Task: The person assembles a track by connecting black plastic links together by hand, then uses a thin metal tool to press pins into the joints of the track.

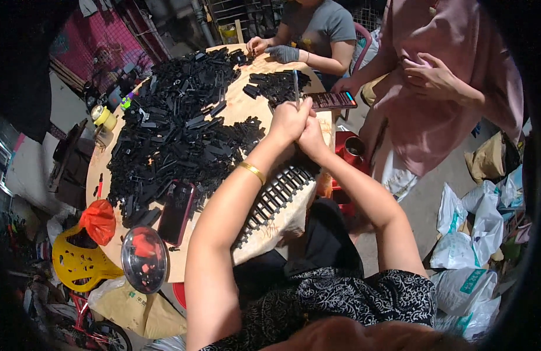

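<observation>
My left hand (288, 121), with a gold bracelet (253, 172) on the wrist, and my right hand (311, 136) are closed against each other at the table's right edge. Out of the top of my left hand rises a slim pen-like stick (295, 85) with a bluish upper end. What my right fingers hold is hidden. Below the hands, a row of black parts (272, 196) lies side by side on a pale sack-like surface (282, 228). Loose black plastic pieces (182, 128) are heaped over the round wooden table (98, 164) left of my hands.
Across the table a person's gloved hand (284, 54) is at the pieces. At right, another person in pink holds a lit phone (335, 100) near my hands. A dark phone (177, 213), a clear round lid (145, 260) and a red bag (98, 222) are at near left.
</observation>
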Demonstrator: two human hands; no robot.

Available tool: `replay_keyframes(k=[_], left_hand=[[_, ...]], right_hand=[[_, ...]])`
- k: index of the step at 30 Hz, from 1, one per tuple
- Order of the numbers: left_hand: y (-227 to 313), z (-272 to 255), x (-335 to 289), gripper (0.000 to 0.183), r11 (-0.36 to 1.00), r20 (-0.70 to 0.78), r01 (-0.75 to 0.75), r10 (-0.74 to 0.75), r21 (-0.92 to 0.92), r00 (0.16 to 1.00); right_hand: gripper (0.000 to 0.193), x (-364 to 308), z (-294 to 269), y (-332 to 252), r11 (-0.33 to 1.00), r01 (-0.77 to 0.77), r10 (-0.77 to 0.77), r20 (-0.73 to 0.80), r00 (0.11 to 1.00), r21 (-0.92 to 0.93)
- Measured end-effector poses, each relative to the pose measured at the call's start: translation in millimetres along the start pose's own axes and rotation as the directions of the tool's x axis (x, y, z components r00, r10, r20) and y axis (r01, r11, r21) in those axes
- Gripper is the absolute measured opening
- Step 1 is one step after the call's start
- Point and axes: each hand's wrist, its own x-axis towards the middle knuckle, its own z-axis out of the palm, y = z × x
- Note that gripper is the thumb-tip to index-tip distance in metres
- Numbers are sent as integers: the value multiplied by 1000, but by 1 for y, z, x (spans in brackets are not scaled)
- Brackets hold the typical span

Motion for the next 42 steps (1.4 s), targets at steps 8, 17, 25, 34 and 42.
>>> replay_keyframes(k=[8,17,25,34,42], left_hand=[[-24,2,-3,43,971,35,97,-92,-217,995],[-17,-1,-15,45,988,-48,87,-93,-127,994],[-14,-8,-21,46,984,-12,127,-130,-126,991],[-18,-13,-27,41,972,9,40,-39,-232,999],[-15,-26,-31,43,994,-47,59,-63,-91,997]], right_hand=[[21,-5,9,-1,999,-34,34,-8,999,-7],[22,-5,8,-3,1000,1,2,99,995,-29],[28,-12,19,-8,989,-134,131,57,990,56],[31,-15,21,-2,999,-5,7,52,999,-37],[24,-8,29,-21,993,-120,117,134,984,13]])
